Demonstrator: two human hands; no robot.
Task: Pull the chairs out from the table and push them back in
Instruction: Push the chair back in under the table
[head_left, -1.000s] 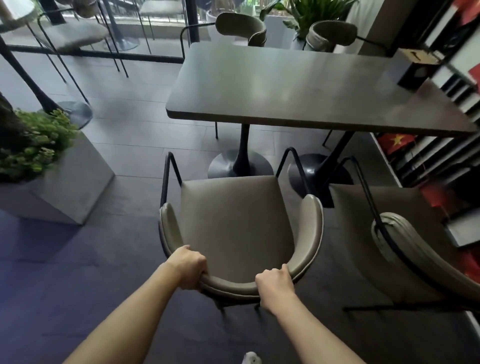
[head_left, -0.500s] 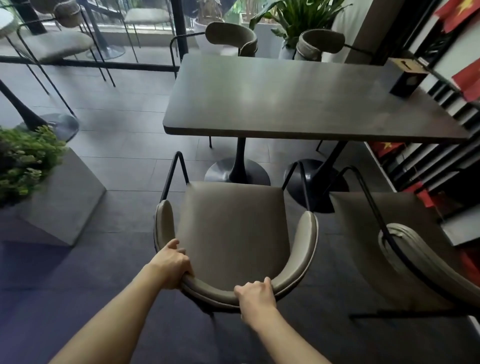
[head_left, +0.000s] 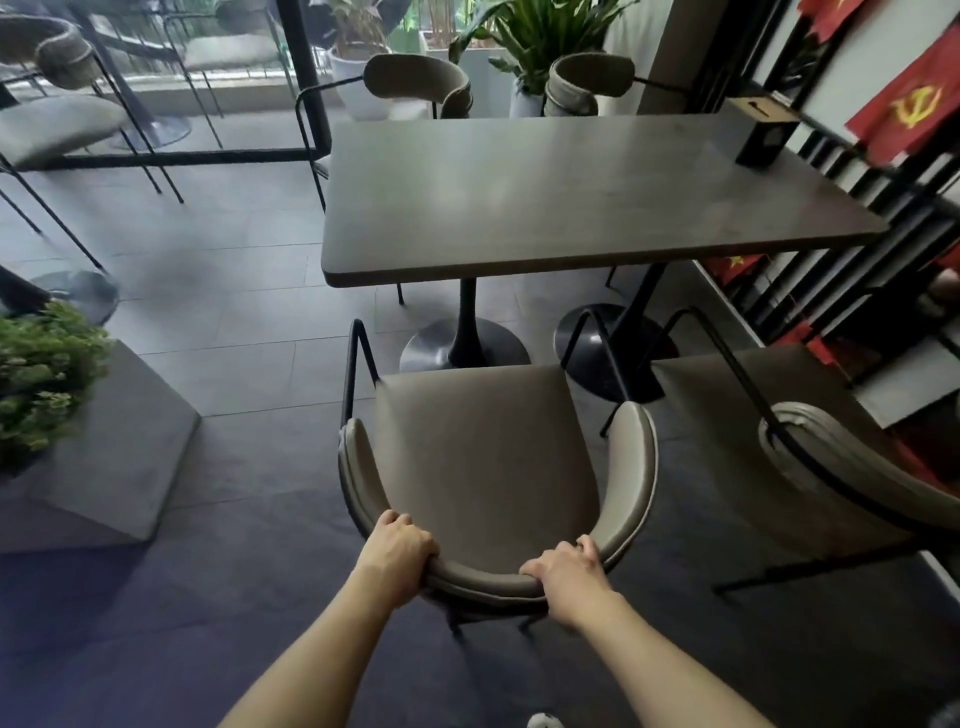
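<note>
A taupe padded chair (head_left: 483, 457) with a curved backrest and black metal frame stands in front of me, clear of the dark rectangular table (head_left: 571, 192). My left hand (head_left: 397, 545) grips the left part of the backrest, and my right hand (head_left: 569, 569) grips its right part. A second matching chair (head_left: 810, 467) stands to the right, also away from the table. Two more chairs, one on the left (head_left: 415, 78) and one on the right (head_left: 587, 83), sit tucked in on the table's far side.
A grey concrete planter (head_left: 119, 457) with green foliage stands on the left. A black slatted shelf (head_left: 857, 270) with red flags lines the right wall. A small dark box (head_left: 763, 135) sits on the table's far right corner. Other chairs and potted plants stand beyond.
The chair and table sit lower and a little farther from me in view than a second ago. Both hands keep their hold on the backrest, now closer to its middle.
</note>
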